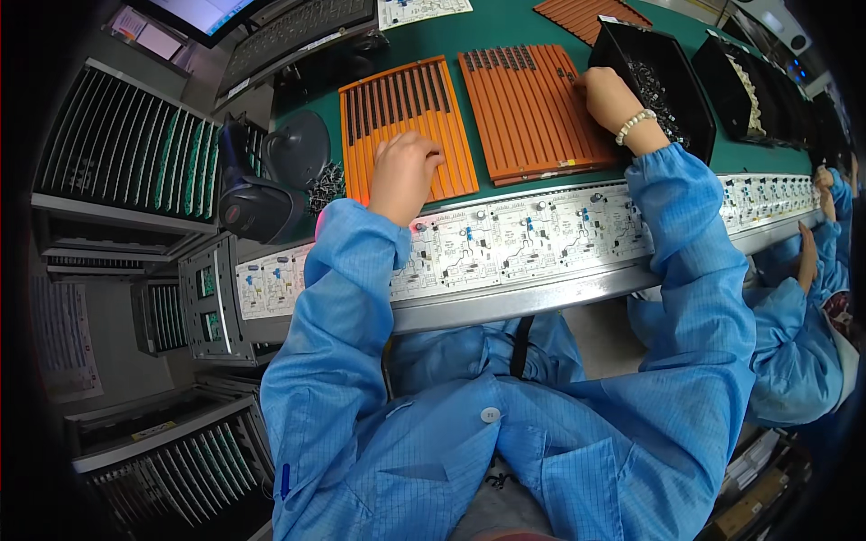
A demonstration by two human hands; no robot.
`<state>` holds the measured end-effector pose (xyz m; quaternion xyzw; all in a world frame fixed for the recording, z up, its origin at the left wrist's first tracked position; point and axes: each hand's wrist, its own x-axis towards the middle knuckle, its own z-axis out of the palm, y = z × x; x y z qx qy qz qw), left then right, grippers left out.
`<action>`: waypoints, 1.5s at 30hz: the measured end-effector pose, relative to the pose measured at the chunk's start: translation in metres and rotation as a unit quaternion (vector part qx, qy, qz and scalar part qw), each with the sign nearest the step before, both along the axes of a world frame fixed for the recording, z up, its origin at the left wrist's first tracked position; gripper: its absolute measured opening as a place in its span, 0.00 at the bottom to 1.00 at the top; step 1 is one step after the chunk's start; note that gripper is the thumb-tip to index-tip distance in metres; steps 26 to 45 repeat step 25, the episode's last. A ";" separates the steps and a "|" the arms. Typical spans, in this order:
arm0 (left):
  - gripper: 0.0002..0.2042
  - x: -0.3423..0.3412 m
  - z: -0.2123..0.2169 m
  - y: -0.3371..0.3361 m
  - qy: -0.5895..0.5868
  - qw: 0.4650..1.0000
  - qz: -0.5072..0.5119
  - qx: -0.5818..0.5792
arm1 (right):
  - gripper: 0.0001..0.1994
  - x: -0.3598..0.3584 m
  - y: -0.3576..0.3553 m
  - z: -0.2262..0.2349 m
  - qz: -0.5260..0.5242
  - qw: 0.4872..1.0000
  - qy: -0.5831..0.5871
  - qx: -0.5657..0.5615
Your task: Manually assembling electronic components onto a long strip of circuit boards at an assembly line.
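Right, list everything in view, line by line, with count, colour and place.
Grooved trays: three, orange, on the green bench top; the far one is cut off by the frame.
Component bins: at least two, black, far right.
Circuit boards: a row, white, on the rail along the bench front.
Loose small parts: a pile, dark, left of the trays.
Scanner-like device: one, black, bench left end.
Board racks: several, grey with green boards, left side.
Keyboard: one, dark, top left.
Co-worker: one, blue coat, right edge.
Bead bracelet: one, white, right wrist.
Left hand: on the near tray.
Right hand: at the middle tray's right edge.
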<state>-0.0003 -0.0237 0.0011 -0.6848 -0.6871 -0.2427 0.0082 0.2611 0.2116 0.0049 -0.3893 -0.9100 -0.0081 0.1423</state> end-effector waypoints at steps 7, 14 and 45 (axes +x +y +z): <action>0.05 0.000 0.001 -0.003 -0.022 1.000 -0.005 -0.003 | 0.07 -0.006 0.007 0.006 -0.003 1.000 -0.024 0.011; 0.04 -0.001 0.018 -0.048 -0.052 0.996 -0.005 0.075 | 0.03 -0.005 -0.003 0.024 0.046 0.998 -0.025 -0.030; 0.04 -0.033 0.014 -0.201 -0.063 0.993 -0.018 -0.102 | 0.05 -0.010 -0.005 0.027 0.065 0.990 -0.120 -0.026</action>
